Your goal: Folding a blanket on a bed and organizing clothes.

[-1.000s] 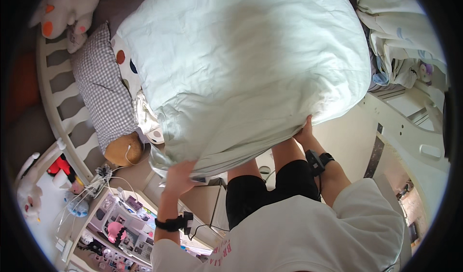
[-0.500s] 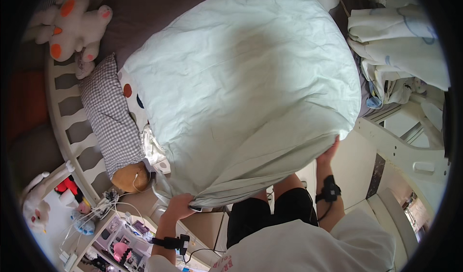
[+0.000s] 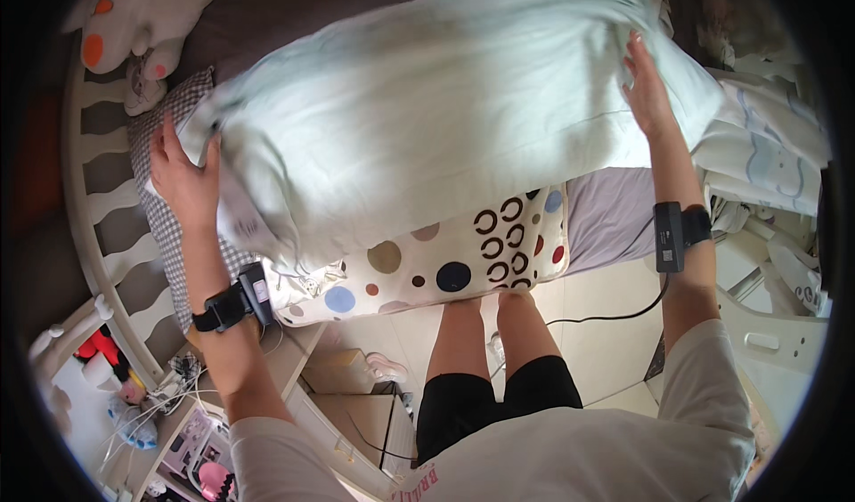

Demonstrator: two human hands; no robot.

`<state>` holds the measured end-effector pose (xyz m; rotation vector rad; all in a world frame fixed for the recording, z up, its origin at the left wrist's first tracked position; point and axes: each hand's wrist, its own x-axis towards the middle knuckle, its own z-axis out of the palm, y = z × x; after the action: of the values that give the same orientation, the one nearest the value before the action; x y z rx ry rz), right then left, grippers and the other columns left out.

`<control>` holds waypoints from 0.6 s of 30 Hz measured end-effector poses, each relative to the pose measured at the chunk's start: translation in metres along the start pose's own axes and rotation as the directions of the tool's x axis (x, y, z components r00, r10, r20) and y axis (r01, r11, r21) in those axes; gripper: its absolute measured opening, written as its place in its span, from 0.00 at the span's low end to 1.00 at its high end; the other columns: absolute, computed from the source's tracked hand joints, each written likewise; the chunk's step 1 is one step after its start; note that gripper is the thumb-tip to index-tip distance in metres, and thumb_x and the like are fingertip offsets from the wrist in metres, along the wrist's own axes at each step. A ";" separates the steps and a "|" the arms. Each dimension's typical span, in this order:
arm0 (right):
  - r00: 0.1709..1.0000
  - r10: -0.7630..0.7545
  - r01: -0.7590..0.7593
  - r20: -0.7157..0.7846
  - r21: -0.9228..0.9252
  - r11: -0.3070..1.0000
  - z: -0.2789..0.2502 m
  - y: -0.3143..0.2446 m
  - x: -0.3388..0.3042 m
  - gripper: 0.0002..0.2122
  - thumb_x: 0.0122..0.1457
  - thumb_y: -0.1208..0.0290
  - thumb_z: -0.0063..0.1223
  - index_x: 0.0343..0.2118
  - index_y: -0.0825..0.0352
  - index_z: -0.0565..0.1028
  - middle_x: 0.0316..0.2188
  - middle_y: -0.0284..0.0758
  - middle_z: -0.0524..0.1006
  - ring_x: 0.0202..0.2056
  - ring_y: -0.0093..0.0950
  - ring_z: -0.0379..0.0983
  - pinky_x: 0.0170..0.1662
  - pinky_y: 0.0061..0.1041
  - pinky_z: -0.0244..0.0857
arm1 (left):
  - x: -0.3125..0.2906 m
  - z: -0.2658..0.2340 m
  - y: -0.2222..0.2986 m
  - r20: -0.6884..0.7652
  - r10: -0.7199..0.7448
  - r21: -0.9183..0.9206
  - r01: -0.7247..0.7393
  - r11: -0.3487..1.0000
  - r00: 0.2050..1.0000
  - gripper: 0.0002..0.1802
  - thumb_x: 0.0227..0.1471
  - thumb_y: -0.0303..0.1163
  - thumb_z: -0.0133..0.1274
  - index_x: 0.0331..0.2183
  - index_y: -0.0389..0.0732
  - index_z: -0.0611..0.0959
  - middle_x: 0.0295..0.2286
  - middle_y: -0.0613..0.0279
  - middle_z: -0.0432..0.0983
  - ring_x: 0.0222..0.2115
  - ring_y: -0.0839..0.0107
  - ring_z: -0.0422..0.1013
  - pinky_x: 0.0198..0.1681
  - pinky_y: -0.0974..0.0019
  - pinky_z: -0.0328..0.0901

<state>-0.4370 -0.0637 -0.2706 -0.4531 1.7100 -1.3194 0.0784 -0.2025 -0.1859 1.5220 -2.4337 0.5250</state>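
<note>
A pale mint quilt lies across the bed, its near edge pulled back from the bed's near side. Over its left end, by the checkered pillow, is my left hand, fingers stretched and thumb apart. My right hand hovers at or just above the quilt's right part, fingers spread, nothing in it. Contact between either hand and the cloth is hard to tell. Uncovered in front of the quilt lies a cream mat with coloured dots and rings. A crumpled white cloth rests at its left end.
A white bed rail runs along the left, with a white plush toy at its far end. Cables tangle on the lower-left furniture. Grey sheet shows at right, beside bunched white-and-blue fabric. Pale slippers lie on the floor.
Both hands have moved from the near edge to farther over the bed and let go of the quilt. Its near edge has gone away from me, baring the dotted mat and grey sheet.
</note>
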 end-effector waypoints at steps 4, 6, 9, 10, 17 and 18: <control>0.974 0.033 -0.042 -0.222 -0.035 0.999 -0.015 0.071 -0.013 0.27 0.49 0.61 0.49 0.49 0.73 0.60 0.48 0.37 0.63 0.50 0.28 0.55 0.51 0.17 0.43 | -0.086 0.061 0.024 0.187 -0.339 -0.459 0.387 0.800 0.922 0.26 0.39 0.37 0.56 0.39 0.32 0.69 0.32 0.48 0.67 0.35 0.59 0.63 0.39 0.63 0.59; 0.799 0.407 -0.443 -0.443 0.023 0.896 -0.035 0.118 -0.051 0.30 0.46 0.54 0.52 0.48 0.68 0.62 0.49 0.37 0.59 0.52 0.28 0.49 0.51 0.32 0.43 | -0.162 0.082 0.065 0.756 -0.352 -0.484 0.833 0.268 0.552 0.19 0.44 0.40 0.50 0.35 0.36 0.73 0.31 0.56 0.70 0.30 0.70 0.65 0.34 0.68 0.61; 0.744 0.514 -0.523 -0.426 0.107 0.846 -0.059 0.161 -0.058 0.37 0.44 0.46 0.50 0.52 0.65 0.55 0.53 0.36 0.53 0.54 0.31 0.45 0.52 0.37 0.40 | -0.257 0.095 0.125 0.990 -0.142 -0.038 0.987 -0.158 0.016 0.22 0.46 0.47 0.47 0.40 0.42 0.70 0.32 0.60 0.69 0.31 0.76 0.66 0.33 0.71 0.61; 0.630 0.588 -0.563 -0.507 0.224 0.796 -0.063 0.171 -0.057 0.39 0.43 0.44 0.49 0.54 0.65 0.51 0.54 0.35 0.51 0.54 0.31 0.45 0.53 0.37 0.39 | -0.278 0.097 0.144 0.923 -0.007 0.310 0.754 -0.579 -0.385 0.25 0.46 0.48 0.47 0.43 0.43 0.68 0.32 0.61 0.69 0.32 0.74 0.66 0.35 0.69 0.61; 0.842 0.504 -0.331 -0.190 0.556 0.762 -0.058 0.168 -0.009 0.30 0.48 0.52 0.49 0.49 0.66 0.57 0.48 0.34 0.59 0.49 0.31 0.55 0.52 0.35 0.47 | -0.244 0.149 0.119 0.908 -0.414 -0.412 0.288 -0.864 0.056 0.28 0.45 0.48 0.48 0.44 0.41 0.67 0.41 0.62 0.66 0.42 0.64 0.61 0.46 0.59 0.55; 0.856 0.470 -0.268 -0.214 0.593 0.759 -0.058 0.162 -0.008 0.25 0.50 0.57 0.48 0.47 0.67 0.61 0.45 0.34 0.64 0.46 0.30 0.59 0.51 0.33 0.51 | -0.227 0.147 0.104 0.902 -0.429 -0.387 0.348 -0.854 -0.050 0.24 0.46 0.42 0.48 0.42 0.39 0.68 0.41 0.61 0.66 0.42 0.64 0.62 0.46 0.61 0.56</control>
<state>-0.4435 0.0337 -0.4121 0.4762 1.4899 -1.5567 0.0840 -0.0358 -0.4222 1.5920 0.1034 -1.3026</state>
